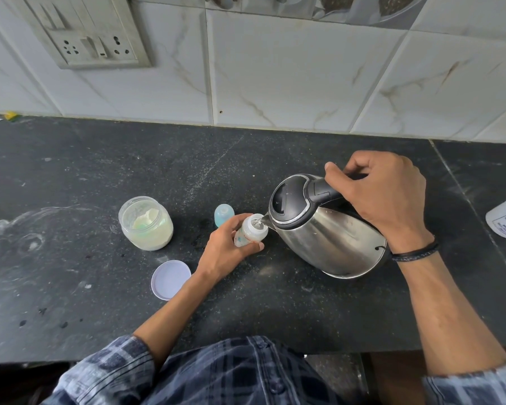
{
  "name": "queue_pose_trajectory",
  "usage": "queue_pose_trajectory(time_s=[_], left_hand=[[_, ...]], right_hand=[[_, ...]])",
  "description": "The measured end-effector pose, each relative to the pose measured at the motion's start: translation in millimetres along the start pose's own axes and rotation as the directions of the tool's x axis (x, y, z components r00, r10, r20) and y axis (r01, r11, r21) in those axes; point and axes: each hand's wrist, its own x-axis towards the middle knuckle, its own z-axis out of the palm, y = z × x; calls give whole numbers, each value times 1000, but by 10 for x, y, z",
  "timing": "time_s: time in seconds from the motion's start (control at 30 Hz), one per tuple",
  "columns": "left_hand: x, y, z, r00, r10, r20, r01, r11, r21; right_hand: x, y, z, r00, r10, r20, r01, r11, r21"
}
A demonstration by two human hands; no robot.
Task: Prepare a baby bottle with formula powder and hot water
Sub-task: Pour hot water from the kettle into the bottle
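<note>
Steel kettle (pixel 333 244) in clenched right grip (pixel 386 197), spout at bottle (pixel 253 229) clasped by left grip (pixel 222 252); jar (pixel 145 226), lid (pixel 171 279), blue cap (pixel 224 215) adjacent.

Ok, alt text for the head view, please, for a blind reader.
The right hand tilts a steel kettle, spout at the mouth of a baby bottle gripped by the left hand over a black counter. An open powder jar, a loose lid and a blue cap sit nearby.

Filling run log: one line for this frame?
step: pouring water; left hand: grips baby bottle; right hand: tilts electric kettle, spout at bottle mouth; formula jar: open
</note>
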Motion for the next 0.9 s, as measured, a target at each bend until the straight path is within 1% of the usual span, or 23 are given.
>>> queue_pose_trajectory(time_s=[0.9], left_hand=[[-27, 25, 9, 1000, -21, -5, 21, 1000, -16]], right_hand=[[59, -25, -57, 1000, -9, 29, 9, 1000, -10]])
